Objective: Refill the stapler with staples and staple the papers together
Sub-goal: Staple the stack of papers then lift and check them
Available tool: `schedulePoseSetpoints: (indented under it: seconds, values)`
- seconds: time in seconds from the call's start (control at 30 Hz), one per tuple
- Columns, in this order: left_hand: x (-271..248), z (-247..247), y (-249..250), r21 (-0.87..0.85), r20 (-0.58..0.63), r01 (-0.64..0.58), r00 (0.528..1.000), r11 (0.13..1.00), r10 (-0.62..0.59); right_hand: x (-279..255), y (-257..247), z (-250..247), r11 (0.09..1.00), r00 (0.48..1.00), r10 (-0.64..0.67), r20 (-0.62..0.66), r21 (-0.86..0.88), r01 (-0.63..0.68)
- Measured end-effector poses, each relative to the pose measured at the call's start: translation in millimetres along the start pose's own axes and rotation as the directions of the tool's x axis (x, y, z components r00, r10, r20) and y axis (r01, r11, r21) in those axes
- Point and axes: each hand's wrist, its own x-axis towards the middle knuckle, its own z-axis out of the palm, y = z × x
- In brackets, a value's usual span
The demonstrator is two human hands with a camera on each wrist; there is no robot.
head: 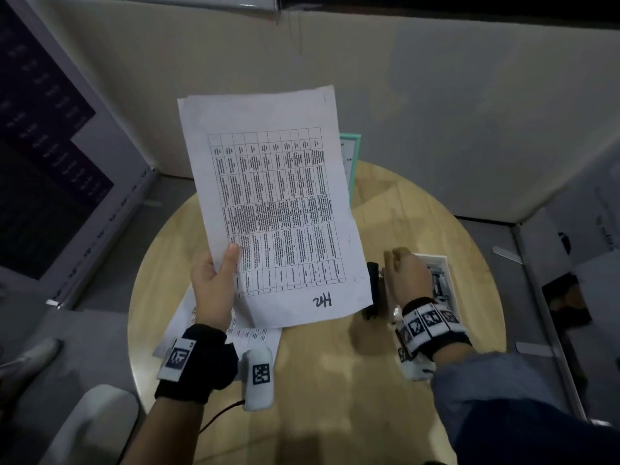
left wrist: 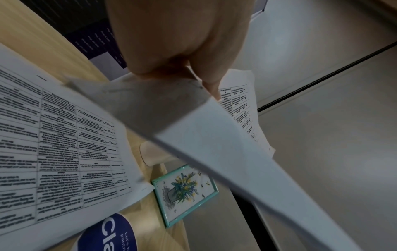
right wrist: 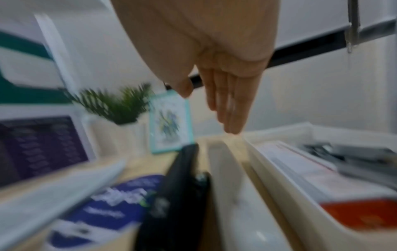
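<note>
My left hand (head: 214, 280) holds a stack of printed papers (head: 275, 203) up above the round wooden table (head: 335, 364), thumb on top of the lower left edge. In the left wrist view the hand (left wrist: 171, 42) pinches the papers (left wrist: 193, 135) from both sides. Another printed sheet (head: 251, 333) lies flat on the table below. A black stapler (head: 373, 280) lies on the table right of the papers. My right hand (head: 406, 276) hovers just right of the stapler, its fingers (right wrist: 227, 110) straight and holding nothing, between the stapler (right wrist: 178, 186) and a white tray (head: 432, 256).
The white tray (right wrist: 268, 169) holds grey staple strips and small boxes. A teal picture frame (head: 352, 162) and a potted plant (right wrist: 120, 105) stand at the table's back. A blue round sticker (left wrist: 111, 234) lies on the wood. A monitor (head: 50, 146) stands at the left.
</note>
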Motion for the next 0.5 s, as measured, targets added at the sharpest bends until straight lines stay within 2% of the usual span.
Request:
schedulePoseSetpoints:
  seconds: [0.03, 0.07, 0.13, 0.2, 0.3, 0.4, 0.5]
  values:
    - [-0.1, 2.2, -0.1, -0.001, 0.001, 0.001, 1.000, 1.000, -0.001, -11.0, -8.7, -8.5, 0.978, 0.996, -0.080, -0.030, 0.192, 0.084]
    - [-0.8, 5.0, 0.1, 0.002, 0.006, -0.004, 1.000, 1.000, 0.004, -24.5, -21.4, -19.1, 0.910, 0.989, -0.144, -0.038, 0.388, 0.148]
    - [-3.7, 10.8, -0.2, 0.001, 0.010, -0.022, 1.000, 1.000, 0.022, -48.8, -41.0, -35.1, 0.745, 0.976, -0.219, -0.002, 0.645, 0.168]
    - [-6.4, 16.5, 0.8, -0.011, -0.003, -0.037, 0.999, 0.999, 0.037, -63.1, -50.9, -40.4, 0.685, 0.972, -0.234, -0.007, 0.708, 0.170]
    - [-12.2, 23.4, 4.0, -0.023, -0.004, -0.050, 0.999, 0.998, 0.050, -76.7, -57.5, -42.8, 0.713, 0.975, -0.185, -0.121, 0.666, 0.218]
    - [-17.1, 27.7, 6.4, -0.027, -0.006, -0.056, 0.998, 0.998, 0.056, -83.6, -60.4, -45.5, 0.704, 0.972, -0.102, -0.210, 0.676, 0.219]
    - [-25.2, 30.2, 8.8, -0.042, 0.021, -0.087, 0.996, 0.995, 0.088, -77.9, -56.2, -51.5, 0.654, 0.977, 0.027, -0.212, 0.743, 0.143]
